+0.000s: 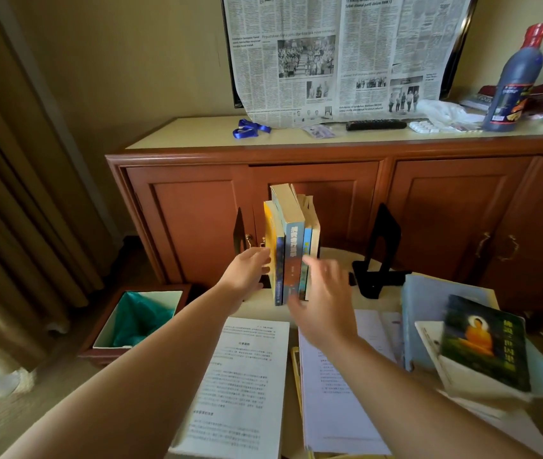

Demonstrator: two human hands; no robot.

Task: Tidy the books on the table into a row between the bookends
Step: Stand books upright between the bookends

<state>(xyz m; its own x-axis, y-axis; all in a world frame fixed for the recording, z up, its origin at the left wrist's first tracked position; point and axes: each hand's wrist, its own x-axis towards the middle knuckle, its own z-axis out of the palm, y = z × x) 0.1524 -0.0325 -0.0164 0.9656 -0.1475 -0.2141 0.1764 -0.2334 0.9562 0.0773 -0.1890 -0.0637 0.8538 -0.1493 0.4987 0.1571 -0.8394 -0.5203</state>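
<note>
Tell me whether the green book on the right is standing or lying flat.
Lying flat. The green book rests cover-up on a stack of books, apart from the upright row between the bookends.

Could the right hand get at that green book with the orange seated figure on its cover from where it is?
Probably yes. The green book lies on top of the pile at the table's right side, nothing over it, and the right hand is open by the standing books.

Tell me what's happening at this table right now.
A person is standing books upright between two black bookends. The left hand rests against the yellow book at the row's left side; the right hand, blurred, is open in front of the row. A gap remains before the right bookend, and more books lie stacked at right.
</note>
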